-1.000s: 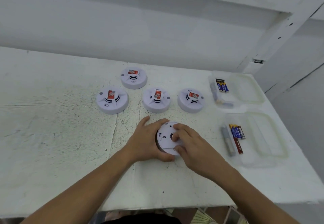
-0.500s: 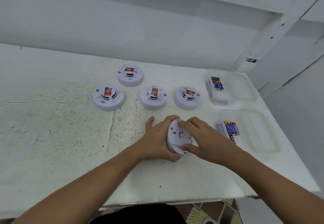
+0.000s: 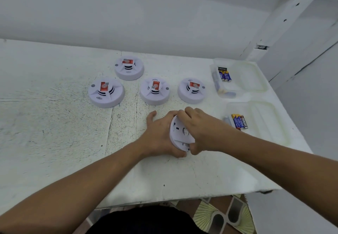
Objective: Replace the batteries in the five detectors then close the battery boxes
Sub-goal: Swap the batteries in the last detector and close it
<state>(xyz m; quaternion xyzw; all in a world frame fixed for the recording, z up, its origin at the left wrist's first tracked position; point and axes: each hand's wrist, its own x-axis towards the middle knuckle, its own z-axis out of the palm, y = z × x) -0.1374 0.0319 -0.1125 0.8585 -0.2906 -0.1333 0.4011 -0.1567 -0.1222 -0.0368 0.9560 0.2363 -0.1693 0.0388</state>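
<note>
A person holds one white detector tipped up on its edge over the white table, with its flat underside turned toward the camera. The left hand grips it from the left, fingers curled behind the far rim and thumb under the near rim. The right hand grips it from the right, fingers hooked over the top rim and thumb pressed low on the underside (the hand and the blur hide whether the battery box there is open or closed). I cannot tell whether the rim touches the table.

Beyond this held detector, four others sit dome-up on the table, each with a red label on top. The middle detector is nearly straight beyond it and the right detector is beyond it, slightly right. The left detector is beyond and well to its left, and the far detector is farthest off, beyond and left.

To the right of the held detector, near the right hand, lies a clear near container with batteries at its left end. Beyond and right of the held detector is a second clear far container, holding blue batteries at its left end.
</note>
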